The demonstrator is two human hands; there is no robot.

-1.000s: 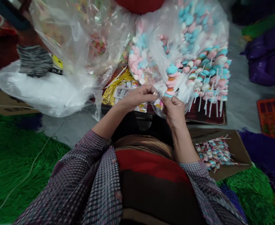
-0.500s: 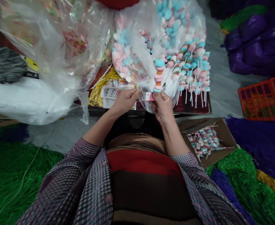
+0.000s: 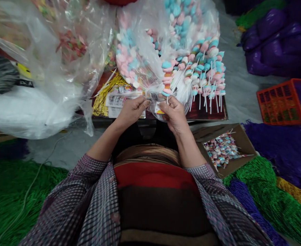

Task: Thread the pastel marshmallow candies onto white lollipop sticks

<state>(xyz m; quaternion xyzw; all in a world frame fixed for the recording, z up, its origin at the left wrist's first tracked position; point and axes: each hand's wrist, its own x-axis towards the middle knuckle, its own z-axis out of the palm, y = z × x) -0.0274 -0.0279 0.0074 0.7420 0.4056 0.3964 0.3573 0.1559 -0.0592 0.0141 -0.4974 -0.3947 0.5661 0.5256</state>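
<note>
My right hand [image 3: 175,115] is closed on the white stick of a marshmallow skewer [image 3: 167,78], which stands upright with pink, blue and orange pieces. A small printed wrapper [image 3: 158,108], white with yellow and red, shows at the right thumb. My left hand [image 3: 133,110] is closed in a pinch beside it, thumb against fingers, at the edge of some clear plastic. What exactly lies between the left fingertips is too small to make out. Behind the hands, many more marshmallow skewers [image 3: 209,73] lie in a heap, sticks toward me.
Clear bags of sweets [image 3: 130,44] cover the back of the table. Gold twist ties [image 3: 103,102] and printed wrappers [image 3: 122,99] lie left of my hands. A cardboard box [image 3: 238,164] of wrapped skewers stands lower right, with an orange crate [image 3: 281,102] beyond.
The view has shifted slightly, so most things sit further left. My right hand has turned a little, and the printed wrapper shows a different side. More of the skewer's stick is visible.
</note>
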